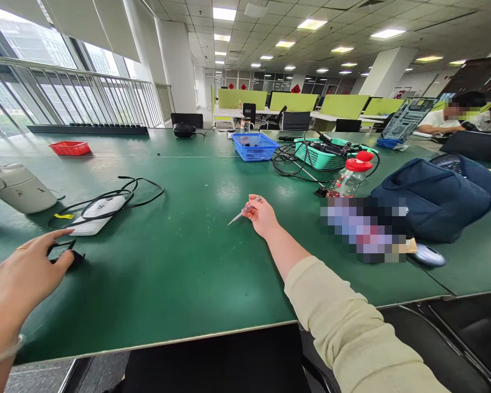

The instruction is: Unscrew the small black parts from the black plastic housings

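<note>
Right fingers pinch a slim tool aslant, tip pointing left and nearward.

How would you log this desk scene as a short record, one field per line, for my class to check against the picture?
Surface: green tabletop
Left hand: thumb and forefinger at a small black object; grip unclear
Right hand: holds a slim pointed tool, tip directed leftward
Beyond left hand: white device with a black cable looped across it
Far left: red tray, white bottle
Baskets: blue basket, turquoise basket
Right side: red-lidded jar, dark blue bag
</note>
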`<state>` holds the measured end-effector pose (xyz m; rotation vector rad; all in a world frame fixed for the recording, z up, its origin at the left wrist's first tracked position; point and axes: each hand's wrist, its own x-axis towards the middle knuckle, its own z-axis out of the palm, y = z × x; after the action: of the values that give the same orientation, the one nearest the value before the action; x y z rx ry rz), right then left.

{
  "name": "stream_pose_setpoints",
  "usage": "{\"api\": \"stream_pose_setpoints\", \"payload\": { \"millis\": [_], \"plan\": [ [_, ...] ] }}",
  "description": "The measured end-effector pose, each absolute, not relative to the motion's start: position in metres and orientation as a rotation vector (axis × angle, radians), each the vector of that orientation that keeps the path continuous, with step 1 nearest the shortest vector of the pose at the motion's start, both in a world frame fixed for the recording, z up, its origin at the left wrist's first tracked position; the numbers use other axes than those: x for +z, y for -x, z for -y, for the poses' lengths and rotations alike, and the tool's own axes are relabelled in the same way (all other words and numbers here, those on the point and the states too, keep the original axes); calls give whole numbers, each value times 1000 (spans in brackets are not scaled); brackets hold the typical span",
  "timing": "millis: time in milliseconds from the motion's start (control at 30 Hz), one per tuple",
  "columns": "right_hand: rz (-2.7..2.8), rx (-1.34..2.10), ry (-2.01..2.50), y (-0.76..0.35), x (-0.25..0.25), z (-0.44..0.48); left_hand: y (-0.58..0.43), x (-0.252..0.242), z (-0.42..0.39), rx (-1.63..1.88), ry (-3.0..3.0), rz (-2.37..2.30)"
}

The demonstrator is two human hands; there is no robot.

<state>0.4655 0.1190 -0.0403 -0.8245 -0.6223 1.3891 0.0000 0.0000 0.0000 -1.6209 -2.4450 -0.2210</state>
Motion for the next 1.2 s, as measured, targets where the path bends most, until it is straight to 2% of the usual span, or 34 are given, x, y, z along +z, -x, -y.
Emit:
{"api": "stream_pose_setpoints", "payload": {
  "millis": [267, 600, 900, 1100, 1200],
  "plan": [
    [642, 1395, 830, -465, -41, -120, -33, 12, 4, 42, 1604, 2532],
    [628, 1396, 841, -464, -38, -117, -35, 11, 8, -46, 1624, 2576],
    [643, 1396, 837, -464, -39, -118, 0, -16, 4, -150, 1677, 2515],
    [642, 1389, 823, -463, -41, -118, -32, 6, 8, -38, 1577, 2655],
    [649, 1389, 822, -463, -41, -118, -61, 24, 13, -183, 1750, 2594]
  ]
}}
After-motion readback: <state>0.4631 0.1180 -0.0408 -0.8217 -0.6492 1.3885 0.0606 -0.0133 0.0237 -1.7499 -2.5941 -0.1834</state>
